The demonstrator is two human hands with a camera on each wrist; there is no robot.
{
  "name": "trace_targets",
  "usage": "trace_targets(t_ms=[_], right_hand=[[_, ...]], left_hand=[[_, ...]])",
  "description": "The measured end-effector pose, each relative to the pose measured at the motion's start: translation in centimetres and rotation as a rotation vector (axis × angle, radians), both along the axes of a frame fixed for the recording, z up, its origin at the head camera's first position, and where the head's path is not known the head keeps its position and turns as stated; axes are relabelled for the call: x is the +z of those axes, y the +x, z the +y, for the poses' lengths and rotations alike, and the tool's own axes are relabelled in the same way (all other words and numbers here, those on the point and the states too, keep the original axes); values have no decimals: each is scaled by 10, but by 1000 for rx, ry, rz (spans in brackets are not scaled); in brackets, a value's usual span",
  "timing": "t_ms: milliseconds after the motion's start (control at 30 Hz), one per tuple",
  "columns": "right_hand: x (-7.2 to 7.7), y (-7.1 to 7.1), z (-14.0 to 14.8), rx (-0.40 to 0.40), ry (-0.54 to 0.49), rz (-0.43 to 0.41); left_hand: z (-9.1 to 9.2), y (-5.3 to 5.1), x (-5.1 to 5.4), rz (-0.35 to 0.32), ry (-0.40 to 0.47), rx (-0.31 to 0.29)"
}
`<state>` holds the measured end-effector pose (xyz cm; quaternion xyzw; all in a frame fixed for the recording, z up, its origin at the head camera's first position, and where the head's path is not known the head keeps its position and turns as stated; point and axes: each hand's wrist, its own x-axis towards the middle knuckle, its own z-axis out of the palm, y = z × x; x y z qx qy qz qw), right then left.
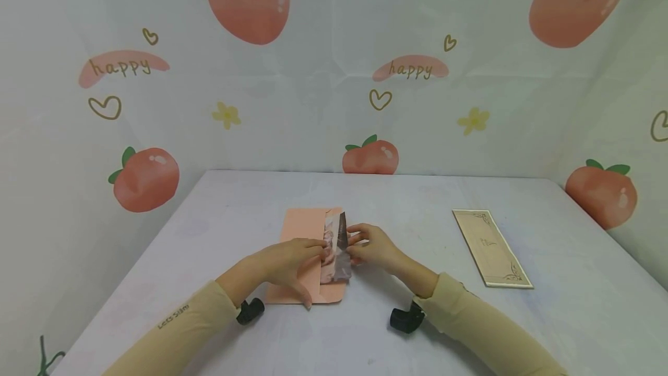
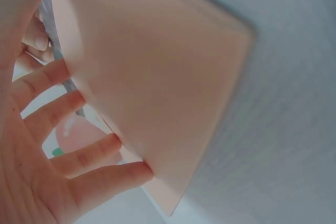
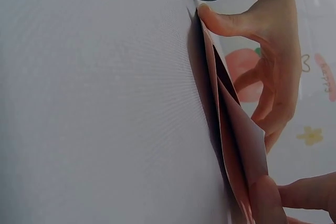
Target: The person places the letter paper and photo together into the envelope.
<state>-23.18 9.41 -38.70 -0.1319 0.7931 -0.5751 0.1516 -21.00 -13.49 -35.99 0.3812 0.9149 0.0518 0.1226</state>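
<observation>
A pink folder (image 1: 302, 226) lies on the table, with a printed picture sheet (image 1: 342, 266) showing along its right side, partly under the pink paper. My left hand (image 1: 289, 261) is spread over the folder, its fingertips on the inner edge beside the sheet and the thumb at the near edge. In the left wrist view, the fingers of that hand (image 2: 58, 156) touch the edge of the pink paper (image 2: 157, 77). My right hand (image 1: 377, 246) pinches the sheet's right edge; the right wrist view shows its thumb and fingers (image 3: 294, 198) at the raised sheet (image 3: 247, 135).
A flat beige card (image 1: 490, 248) with ornamented corners lies to the right on the white table (image 1: 407, 196). Black wrist devices show under the left sleeve (image 1: 250, 311) and the right sleeve (image 1: 407, 318). Behind stands a white curtain (image 1: 313, 103) with peach prints.
</observation>
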Motion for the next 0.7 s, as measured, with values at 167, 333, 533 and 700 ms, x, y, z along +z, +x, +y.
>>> trace_targets(t_ms=[167, 333, 533, 700], right_hand=[[2, 2, -4, -3, -10, -5], [1, 3, -7, -2, -6, 3], [-4, 1, -11, 12, 6, 10], [-5, 0, -14, 10, 20, 5]], left_hand=[[0, 0, 0, -7, 1, 5], [0, -1, -1, 2, 11, -4], [0, -2, -1, 3, 14, -15], [0, -2, -2, -7, 14, -9]])
